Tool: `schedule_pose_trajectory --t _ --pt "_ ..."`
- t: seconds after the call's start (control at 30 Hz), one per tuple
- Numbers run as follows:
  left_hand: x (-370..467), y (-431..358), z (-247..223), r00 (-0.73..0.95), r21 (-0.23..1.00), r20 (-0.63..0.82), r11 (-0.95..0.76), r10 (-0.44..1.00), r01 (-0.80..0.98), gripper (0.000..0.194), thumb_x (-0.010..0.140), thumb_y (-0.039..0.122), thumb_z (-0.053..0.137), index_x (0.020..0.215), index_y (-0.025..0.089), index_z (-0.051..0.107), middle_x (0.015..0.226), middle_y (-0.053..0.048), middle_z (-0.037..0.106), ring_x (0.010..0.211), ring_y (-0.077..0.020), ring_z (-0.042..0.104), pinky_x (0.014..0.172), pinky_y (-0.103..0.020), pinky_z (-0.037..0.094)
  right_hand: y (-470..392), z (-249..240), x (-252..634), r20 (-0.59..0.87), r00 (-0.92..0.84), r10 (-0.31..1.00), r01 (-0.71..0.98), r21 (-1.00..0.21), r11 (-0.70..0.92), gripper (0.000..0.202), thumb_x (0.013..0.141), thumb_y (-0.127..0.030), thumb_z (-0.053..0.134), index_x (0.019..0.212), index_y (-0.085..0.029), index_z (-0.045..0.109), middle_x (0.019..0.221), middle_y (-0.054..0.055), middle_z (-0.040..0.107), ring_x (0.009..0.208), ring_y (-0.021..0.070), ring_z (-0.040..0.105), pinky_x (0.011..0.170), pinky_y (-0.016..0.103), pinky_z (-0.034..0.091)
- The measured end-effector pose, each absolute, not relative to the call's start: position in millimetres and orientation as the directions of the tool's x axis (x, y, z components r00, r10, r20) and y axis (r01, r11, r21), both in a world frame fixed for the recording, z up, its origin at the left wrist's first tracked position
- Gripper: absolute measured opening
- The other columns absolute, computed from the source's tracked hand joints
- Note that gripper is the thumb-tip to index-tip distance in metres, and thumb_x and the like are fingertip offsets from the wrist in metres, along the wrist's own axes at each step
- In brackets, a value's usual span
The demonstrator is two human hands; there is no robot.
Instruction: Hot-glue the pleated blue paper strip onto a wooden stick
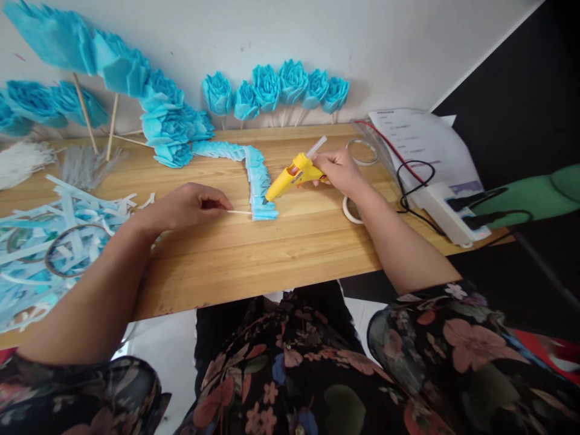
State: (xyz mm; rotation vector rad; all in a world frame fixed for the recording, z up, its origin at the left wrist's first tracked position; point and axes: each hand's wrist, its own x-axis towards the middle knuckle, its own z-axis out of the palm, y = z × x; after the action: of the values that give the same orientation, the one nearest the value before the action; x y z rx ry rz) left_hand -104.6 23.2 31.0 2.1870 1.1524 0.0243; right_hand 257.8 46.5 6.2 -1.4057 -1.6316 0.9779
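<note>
My right hand [338, 172] is closed around a yellow hot glue gun [290, 176] with a clear glue stick poking out of its back. The gun's nozzle points down at the near end of a pleated blue paper strip [257, 175], which runs along the table in a bent line. Between the fingertips of my left hand [193, 205] is a thin wooden stick [239, 212]. That stick's far end lies at the strip's end, where some blue paper is wrapped round or laid on it; I cannot tell which.
Blue paper roses [267, 87] on sticks stand along the wall, with more piled at left. Paper scraps [67, 241] cover the table's left side. At right are tape rolls [362, 152], a power strip [448, 211] with cables, and printed sheets [419, 142].
</note>
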Motion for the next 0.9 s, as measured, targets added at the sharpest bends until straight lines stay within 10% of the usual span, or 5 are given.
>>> schedule_pose_trajectory --t 0.9 --pt "-104.2 22.8 31.7 0.617 0.567 -0.258 -0.401 0.743 0.72 0.048 0.089 0.052 0.055 0.109 0.019 0.083 0.103 -0.008 0.081 0.09 -0.0221 0.069 0.078 -0.027 0.051 44.2 9.8 255.6 0.051 -0.093 0.994 0.406 -0.91 0.084 0.06 0.089 -0.076 0.07 0.067 -0.021 0.064 0.051 -0.001 0.058 0.045 0.0083 0.047 0.041 0.023 0.031"
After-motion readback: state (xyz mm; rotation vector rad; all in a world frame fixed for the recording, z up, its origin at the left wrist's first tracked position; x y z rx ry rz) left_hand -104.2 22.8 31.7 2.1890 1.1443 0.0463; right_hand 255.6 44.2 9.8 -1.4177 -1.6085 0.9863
